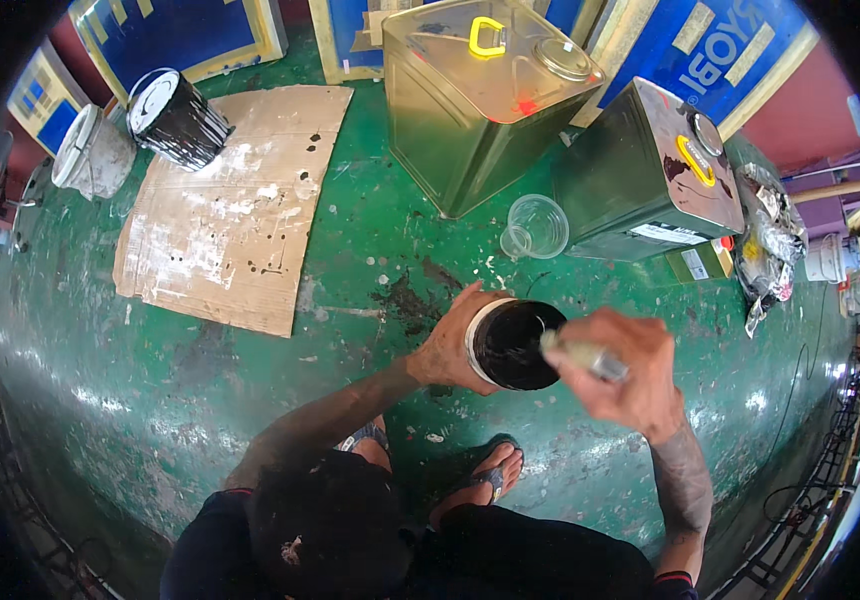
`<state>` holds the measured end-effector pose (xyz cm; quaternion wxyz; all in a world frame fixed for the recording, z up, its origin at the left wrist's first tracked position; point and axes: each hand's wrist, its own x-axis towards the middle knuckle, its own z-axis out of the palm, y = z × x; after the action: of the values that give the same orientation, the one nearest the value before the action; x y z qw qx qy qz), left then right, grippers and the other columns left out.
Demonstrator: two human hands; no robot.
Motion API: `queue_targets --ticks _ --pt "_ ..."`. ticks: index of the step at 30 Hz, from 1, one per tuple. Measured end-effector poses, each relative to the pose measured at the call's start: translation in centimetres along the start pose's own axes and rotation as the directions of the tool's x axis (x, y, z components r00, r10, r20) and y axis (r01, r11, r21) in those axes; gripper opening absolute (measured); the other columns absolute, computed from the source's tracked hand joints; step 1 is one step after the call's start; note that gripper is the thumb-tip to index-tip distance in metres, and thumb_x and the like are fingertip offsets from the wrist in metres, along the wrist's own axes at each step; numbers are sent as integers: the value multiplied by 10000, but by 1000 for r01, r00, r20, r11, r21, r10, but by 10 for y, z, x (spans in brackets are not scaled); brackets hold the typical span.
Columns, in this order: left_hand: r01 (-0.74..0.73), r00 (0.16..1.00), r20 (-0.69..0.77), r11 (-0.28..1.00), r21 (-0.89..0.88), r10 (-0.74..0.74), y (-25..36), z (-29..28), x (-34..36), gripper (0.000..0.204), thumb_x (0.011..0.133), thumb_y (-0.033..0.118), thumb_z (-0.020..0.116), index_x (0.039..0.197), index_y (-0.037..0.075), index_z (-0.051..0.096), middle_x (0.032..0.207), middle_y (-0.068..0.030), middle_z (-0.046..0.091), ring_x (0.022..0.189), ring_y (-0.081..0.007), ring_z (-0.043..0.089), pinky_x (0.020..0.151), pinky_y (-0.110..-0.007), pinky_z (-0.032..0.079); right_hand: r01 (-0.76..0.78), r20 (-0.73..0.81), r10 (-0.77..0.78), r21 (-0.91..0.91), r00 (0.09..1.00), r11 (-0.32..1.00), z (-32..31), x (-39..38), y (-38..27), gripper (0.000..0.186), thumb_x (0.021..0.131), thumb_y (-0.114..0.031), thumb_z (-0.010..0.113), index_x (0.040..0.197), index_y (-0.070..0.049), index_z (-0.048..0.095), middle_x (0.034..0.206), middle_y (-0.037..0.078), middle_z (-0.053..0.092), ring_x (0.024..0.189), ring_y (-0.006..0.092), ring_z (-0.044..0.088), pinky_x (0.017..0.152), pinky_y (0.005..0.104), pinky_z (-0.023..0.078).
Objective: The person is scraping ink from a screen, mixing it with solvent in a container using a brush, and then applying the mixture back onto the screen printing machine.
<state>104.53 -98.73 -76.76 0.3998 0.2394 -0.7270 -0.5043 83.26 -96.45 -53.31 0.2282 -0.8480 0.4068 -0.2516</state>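
My left hand (448, 345) grips the side of a pot (513, 345) with a white rim and glossy black contents, held out in front of my legs above the green floor. My right hand (635, 385) is closed on a short metallic, pale-tipped tool (595, 357), angled down over the pot's mouth; whether it is a brush or a stick I cannot tell, and its far end is partly hidden. A clear plastic container (540, 225) sits on the floor beyond the pot, near two large metal cans (450, 120).
Stained cardboard (220, 260) lies front-left, with a black-streaked bucket (185, 130) on it and a dirty white bucket (95, 155) beside it. Blue taped frames (190, 35) lean at the back. Crumpled plastic bags (765, 240) and hoses (810, 350) lie at the right.
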Motion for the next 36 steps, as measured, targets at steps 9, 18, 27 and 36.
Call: queue_targets --ticks 9,18,27,36 --pt "-41 999 4 999 13 41 -2 -3 5 1205 472 444 1013 1494 52 508 1462 -121 581 1411 -281 521 1306 -569 116 -24 100 22 23 995 999 -6 1 -8 201 814 -149 876 951 -85 744 862 102 754 687 270 748 606 358 594" --pt "-53 997 61 998 44 50 1 -9 10 1233 453 452 1024 1487 32 499 1440 -132 595 1390 -309 540 1298 -570 138 77 89 -106 278 990 957 -5 15 10 238 779 -160 913 956 -87 771 888 79 774 729 218 762 627 321 588" --pt "32 987 158 999 28 -36 22 -3 4 1133 495 364 983 1469 63 489 1387 -121 588 1369 -314 536 1271 -559 199 136 104 -172 287 980 948 -40 31 28 292 739 -189 918 974 -78 783 919 95 779 769 265 757 650 361 591" --pt "-20 1000 7 996 89 20 23 -19 9 1186 489 528 1007 1469 59 532 1445 -120 598 1409 -320 521 1289 -591 128 -158 -158 158 13 975 987 -24 -32 10 137 838 -126 852 910 -66 751 802 104 738 619 234 725 547 336 556"
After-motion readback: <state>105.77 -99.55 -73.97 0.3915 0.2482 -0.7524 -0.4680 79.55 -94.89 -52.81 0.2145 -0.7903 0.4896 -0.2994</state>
